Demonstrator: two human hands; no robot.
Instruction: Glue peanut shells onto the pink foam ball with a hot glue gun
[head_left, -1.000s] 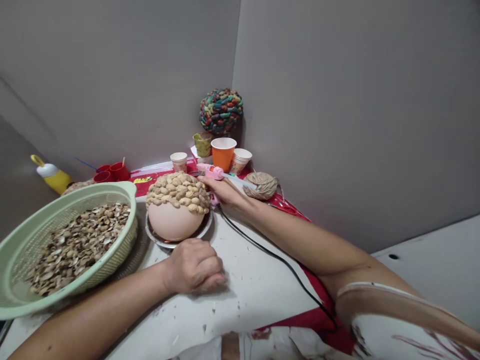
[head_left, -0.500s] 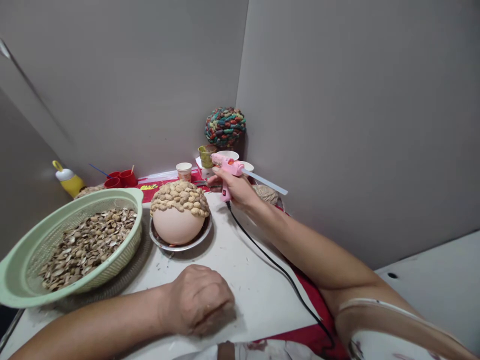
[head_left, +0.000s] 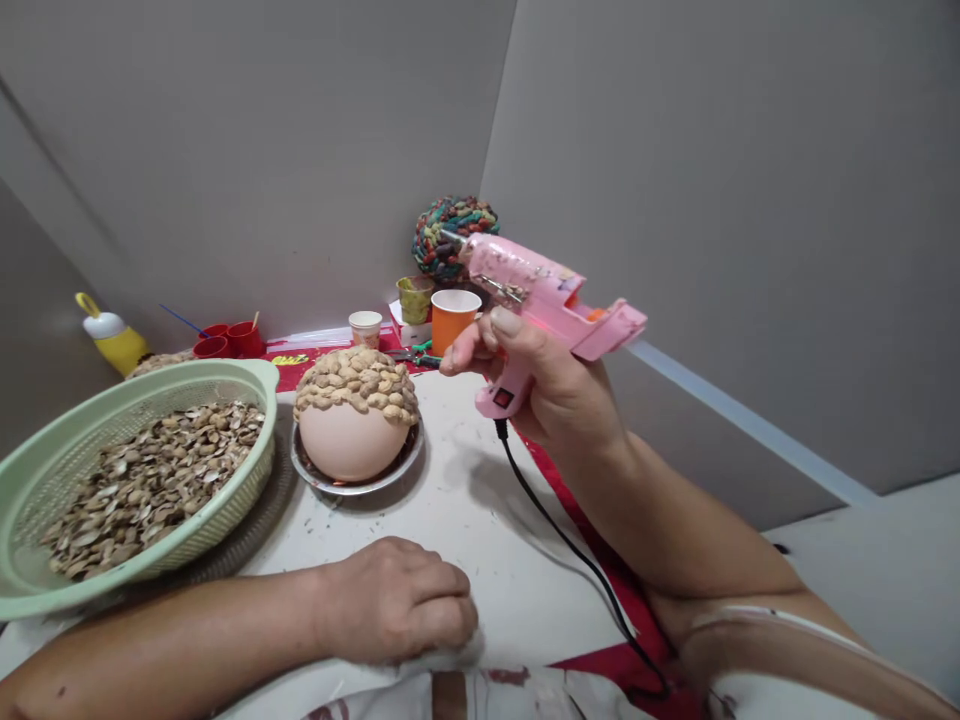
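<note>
My right hand (head_left: 551, 390) grips a pink hot glue gun (head_left: 541, 295), held up in the air to the right of the ball, nozzle pointing left and a clear glue stick (head_left: 750, 425) sticking out behind. Its black cord (head_left: 559, 535) trails down across the table. A peach-coloured ball (head_left: 352, 435) sits on a metal plate (head_left: 360, 482), its top half covered in glued peanut shells (head_left: 358, 381). My left hand (head_left: 397, 600) rests on the white table near the front edge, fingers curled under; whether it holds anything is hidden.
A green colander (head_left: 150, 400) full of peanut shells stands at the left. Behind the ball are an orange cup (head_left: 452, 315), paper cups (head_left: 365, 327), red cups (head_left: 225, 342), a yellow bottle (head_left: 112, 340) and a multicoloured shell ball (head_left: 450, 222). Grey walls close the corner.
My right hand has lifted the glue gun off the table behind the ball and brought it up and toward me. My left hand slid a little nearer the front edge.
</note>
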